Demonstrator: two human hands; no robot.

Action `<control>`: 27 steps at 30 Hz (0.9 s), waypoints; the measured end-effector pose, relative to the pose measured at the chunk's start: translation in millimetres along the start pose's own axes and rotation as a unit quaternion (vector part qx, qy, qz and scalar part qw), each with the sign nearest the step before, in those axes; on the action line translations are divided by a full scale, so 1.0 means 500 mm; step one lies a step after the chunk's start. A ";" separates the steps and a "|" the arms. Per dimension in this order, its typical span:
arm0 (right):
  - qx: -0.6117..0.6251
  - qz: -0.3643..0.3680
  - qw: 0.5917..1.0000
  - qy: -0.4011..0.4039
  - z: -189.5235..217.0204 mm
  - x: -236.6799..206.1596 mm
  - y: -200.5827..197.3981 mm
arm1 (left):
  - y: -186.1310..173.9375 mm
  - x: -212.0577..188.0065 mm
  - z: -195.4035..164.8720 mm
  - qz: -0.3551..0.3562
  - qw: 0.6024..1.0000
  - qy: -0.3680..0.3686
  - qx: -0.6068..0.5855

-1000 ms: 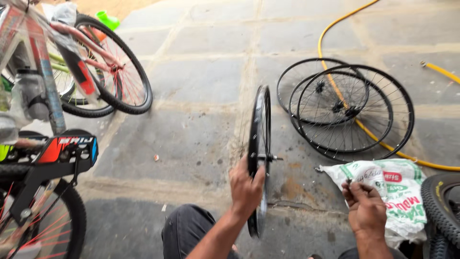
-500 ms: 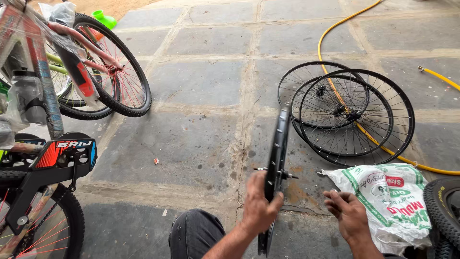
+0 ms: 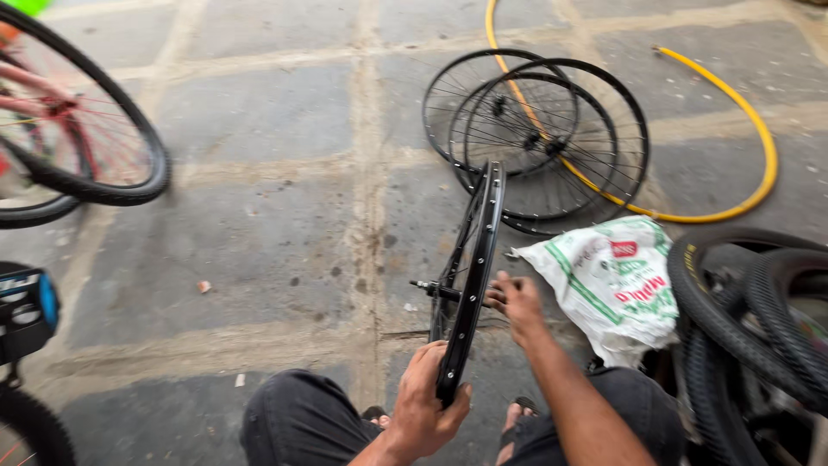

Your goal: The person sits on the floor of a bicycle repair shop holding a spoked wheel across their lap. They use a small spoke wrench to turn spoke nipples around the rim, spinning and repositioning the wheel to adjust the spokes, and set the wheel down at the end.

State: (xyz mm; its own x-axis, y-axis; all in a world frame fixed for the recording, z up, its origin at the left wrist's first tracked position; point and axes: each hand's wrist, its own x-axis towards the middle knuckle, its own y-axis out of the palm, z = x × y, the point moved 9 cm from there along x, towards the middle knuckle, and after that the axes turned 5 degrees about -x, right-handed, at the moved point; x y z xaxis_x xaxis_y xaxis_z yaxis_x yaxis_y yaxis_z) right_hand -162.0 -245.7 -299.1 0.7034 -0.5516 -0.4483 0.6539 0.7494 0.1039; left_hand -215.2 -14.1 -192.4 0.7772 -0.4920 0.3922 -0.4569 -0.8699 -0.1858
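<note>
Gripping the upright bare rim (image 3: pixel 470 293) at its lower edge, left hand (image 3: pixel 427 410) fingers wrapped shut; right hand (image 3: pixel 517 302) pinching at the axle; no tyre fitted; beyond, white sack (image 3: pixel 608 280), stacked rims (image 3: pixel 539 138), yellow hose (image 3: pixel 733 129).

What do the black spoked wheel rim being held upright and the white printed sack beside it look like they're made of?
Black spoked wheel rim: probably painted metal, smooth with thin wire spokes. White printed sack: seemingly woven plastic, crumpled and slightly glossy.
</note>
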 end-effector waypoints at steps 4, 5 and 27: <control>0.000 0.003 1.000 -0.017 -0.007 -0.024 -0.026 | 0.043 -0.035 -0.048 0.004 1.000 0.020 0.002; -0.010 0.008 1.000 -0.024 0.003 -0.029 -0.029 | 0.052 -0.036 -0.059 0.000 0.999 0.031 0.011; 0.179 0.099 0.979 -0.007 0.056 -0.122 -0.089 | 0.053 -0.130 -0.061 -0.063 0.984 0.088 0.144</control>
State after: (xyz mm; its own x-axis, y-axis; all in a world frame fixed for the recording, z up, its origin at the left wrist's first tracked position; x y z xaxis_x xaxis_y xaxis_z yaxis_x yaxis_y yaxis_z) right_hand -226.3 -255.5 -251.5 0.8280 -0.4152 -0.3769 0.5588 0.6665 0.4934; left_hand -290.9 -4.1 -195.3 0.7218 -0.3873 0.5736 -0.1993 -0.9100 -0.3635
